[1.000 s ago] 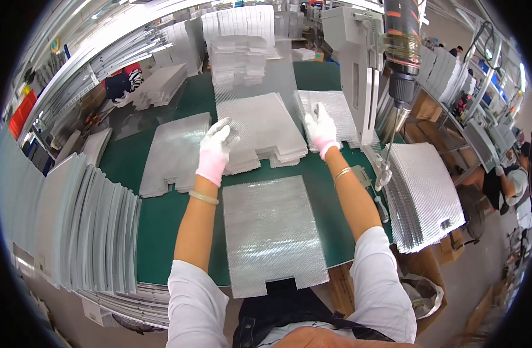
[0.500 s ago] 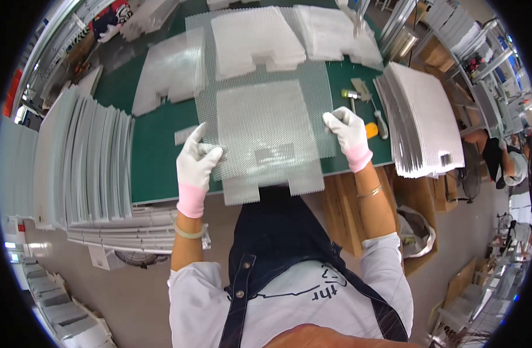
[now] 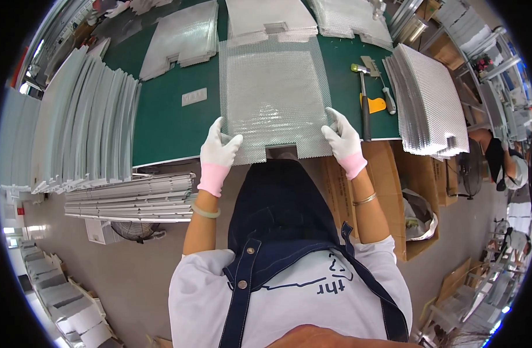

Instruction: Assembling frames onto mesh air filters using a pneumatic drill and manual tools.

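1. A fan of grey sheets (image 3: 74, 116) stands on edge at the far left of the green table (image 3: 167, 124); they overlap too closely to count.
2. Below them, off the table edge, a stack of long grey strips (image 3: 132, 197) lies flat; again too many to count.
3. One small white label (image 3: 194, 96) lies on the bare green surface.
4. The left hand (image 3: 217, 152), in a white glove with a pink cuff, pinches the lower left corner of the panel (image 3: 271, 98), thumb on top and fingers spread at the edge.
5. The panel is one silvery, dimpled sheet with a notch in its near edge. It lies flat on the table straight ahead of the person, its near edge hanging just past the table rim, held between the two hands.
6. The right hand (image 3: 342, 141), gloved the same way, grips the panel's lower right corner, fingers spread on top.
7. Three stacks of like panels (image 3: 271, 17) lie along the far side.
8. Two or three hand tools (image 3: 370, 93) lie just right of the panel, one with an orange part.
9. One more fan of dimpled sheets (image 3: 428, 98) leans at the right end.
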Demonstrator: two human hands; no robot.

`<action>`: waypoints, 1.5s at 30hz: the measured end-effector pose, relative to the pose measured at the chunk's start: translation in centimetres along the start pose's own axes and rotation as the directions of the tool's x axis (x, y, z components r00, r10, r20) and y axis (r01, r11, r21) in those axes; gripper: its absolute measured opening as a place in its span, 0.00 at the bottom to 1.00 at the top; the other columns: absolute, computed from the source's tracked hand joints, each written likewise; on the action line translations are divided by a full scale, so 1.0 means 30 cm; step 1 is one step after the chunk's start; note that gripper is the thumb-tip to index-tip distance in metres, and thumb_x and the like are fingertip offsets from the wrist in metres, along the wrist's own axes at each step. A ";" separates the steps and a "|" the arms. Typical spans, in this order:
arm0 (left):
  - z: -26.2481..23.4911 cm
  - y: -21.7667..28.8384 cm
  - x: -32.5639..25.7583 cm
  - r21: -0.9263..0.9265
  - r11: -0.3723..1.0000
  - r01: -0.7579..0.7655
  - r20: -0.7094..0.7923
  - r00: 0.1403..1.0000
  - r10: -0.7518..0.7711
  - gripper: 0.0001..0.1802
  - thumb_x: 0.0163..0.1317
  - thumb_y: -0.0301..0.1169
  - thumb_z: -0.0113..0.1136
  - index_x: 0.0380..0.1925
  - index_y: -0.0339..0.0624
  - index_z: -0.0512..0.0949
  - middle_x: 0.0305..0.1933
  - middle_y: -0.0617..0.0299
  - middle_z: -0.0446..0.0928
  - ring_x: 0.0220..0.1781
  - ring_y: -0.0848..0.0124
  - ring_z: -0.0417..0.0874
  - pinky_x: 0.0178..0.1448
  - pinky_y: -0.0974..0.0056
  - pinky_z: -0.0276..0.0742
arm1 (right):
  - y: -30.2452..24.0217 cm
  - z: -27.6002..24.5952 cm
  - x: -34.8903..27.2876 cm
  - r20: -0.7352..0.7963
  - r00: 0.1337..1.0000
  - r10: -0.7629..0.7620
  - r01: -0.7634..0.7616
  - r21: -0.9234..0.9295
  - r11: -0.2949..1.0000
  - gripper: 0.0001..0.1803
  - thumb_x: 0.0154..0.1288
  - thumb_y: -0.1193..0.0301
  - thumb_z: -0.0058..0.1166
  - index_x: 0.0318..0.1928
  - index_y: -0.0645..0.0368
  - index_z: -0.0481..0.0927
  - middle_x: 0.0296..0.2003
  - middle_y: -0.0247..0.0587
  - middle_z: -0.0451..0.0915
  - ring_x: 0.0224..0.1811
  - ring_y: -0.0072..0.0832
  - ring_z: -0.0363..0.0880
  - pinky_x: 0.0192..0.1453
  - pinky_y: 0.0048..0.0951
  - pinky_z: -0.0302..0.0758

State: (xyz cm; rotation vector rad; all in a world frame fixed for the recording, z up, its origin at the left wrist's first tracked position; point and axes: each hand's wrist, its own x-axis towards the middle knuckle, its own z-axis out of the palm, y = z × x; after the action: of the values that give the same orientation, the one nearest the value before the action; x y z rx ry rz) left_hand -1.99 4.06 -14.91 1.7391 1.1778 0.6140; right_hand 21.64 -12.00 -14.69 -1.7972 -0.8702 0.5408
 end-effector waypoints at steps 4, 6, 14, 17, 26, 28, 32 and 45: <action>0.011 -0.031 0.016 0.124 0.992 -0.004 -0.014 1.000 0.006 0.37 0.53 0.37 0.64 0.61 0.34 0.63 0.49 0.46 0.77 0.51 0.59 0.79 0.56 0.62 0.72 | 0.024 0.009 0.003 0.002 1.000 -0.012 0.012 0.040 0.999 0.26 0.61 0.74 0.54 0.61 0.61 0.68 0.25 0.28 0.68 0.27 0.14 0.62 0.33 0.17 0.68; 0.014 -0.034 0.020 0.151 0.988 0.004 -0.001 1.000 -0.004 0.37 0.53 0.38 0.64 0.61 0.34 0.63 0.52 0.44 0.76 0.55 0.56 0.77 0.58 0.61 0.70 | 0.023 0.011 0.002 0.026 0.998 0.049 -0.049 0.016 0.999 0.26 0.61 0.74 0.54 0.61 0.61 0.68 0.24 0.28 0.67 0.26 0.14 0.61 0.33 0.16 0.67; 0.031 -0.040 0.024 0.349 0.937 -0.018 -0.034 0.999 0.032 0.37 0.52 0.40 0.63 0.60 0.35 0.65 0.33 0.56 0.77 0.34 0.67 0.79 0.44 0.66 0.74 | 0.068 0.028 0.008 0.034 0.994 0.099 -0.100 0.034 0.994 0.26 0.61 0.74 0.53 0.61 0.61 0.67 0.23 0.26 0.65 0.25 0.13 0.60 0.32 0.15 0.66; 0.020 -0.030 0.023 0.287 0.957 0.052 0.028 0.998 -0.063 0.36 0.55 0.43 0.61 0.61 0.38 0.63 0.38 0.49 0.79 0.41 0.54 0.81 0.48 0.58 0.74 | 0.064 0.030 0.011 0.027 0.990 0.139 -0.140 0.053 0.989 0.26 0.62 0.74 0.53 0.61 0.61 0.67 0.23 0.26 0.65 0.25 0.12 0.60 0.31 0.15 0.65; 0.039 -0.031 0.016 0.339 0.940 0.023 -0.024 1.000 -0.016 0.36 0.56 0.45 0.59 0.62 0.41 0.62 0.34 0.54 0.79 0.36 0.55 0.81 0.43 0.57 0.75 | 0.052 0.031 0.018 -0.008 0.987 0.163 -0.163 -0.031 0.986 0.27 0.62 0.70 0.53 0.62 0.60 0.67 0.23 0.29 0.68 0.25 0.14 0.64 0.32 0.17 0.68; 0.046 -0.020 0.010 0.369 0.929 0.034 -0.037 0.999 -0.022 0.35 0.57 0.45 0.58 0.62 0.42 0.62 0.34 0.53 0.79 0.37 0.54 0.81 0.43 0.56 0.75 | 0.047 0.037 0.020 -0.030 0.987 0.157 -0.159 -0.137 0.978 0.27 0.62 0.67 0.53 0.62 0.57 0.67 0.24 0.35 0.72 0.25 0.19 0.69 0.34 0.22 0.71; 0.066 -0.022 0.013 0.442 0.896 0.042 -0.064 0.998 -0.015 0.34 0.57 0.45 0.57 0.62 0.45 0.62 0.38 0.51 0.79 0.40 0.52 0.81 0.46 0.54 0.75 | 0.056 0.034 0.026 -0.047 0.987 0.154 -0.161 -0.276 0.948 0.27 0.62 0.65 0.52 0.62 0.55 0.67 0.27 0.42 0.77 0.29 0.29 0.77 0.39 0.29 0.74; 0.075 -0.023 0.017 0.558 0.830 -0.012 -0.015 1.000 0.025 0.34 0.59 0.43 0.55 0.61 0.39 0.60 0.47 0.43 0.76 0.45 0.46 0.78 0.49 0.52 0.74 | 0.055 0.039 0.035 -0.030 0.996 0.082 -0.086 -0.517 0.851 0.28 0.62 0.62 0.51 0.61 0.58 0.67 0.47 0.58 0.76 0.49 0.50 0.75 0.53 0.39 0.72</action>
State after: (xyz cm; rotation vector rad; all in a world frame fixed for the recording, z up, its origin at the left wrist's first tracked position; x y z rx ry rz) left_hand -0.30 3.66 -16.59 2.2369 1.4571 0.3063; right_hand 22.00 -10.85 -16.61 -2.3365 -1.0018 0.3708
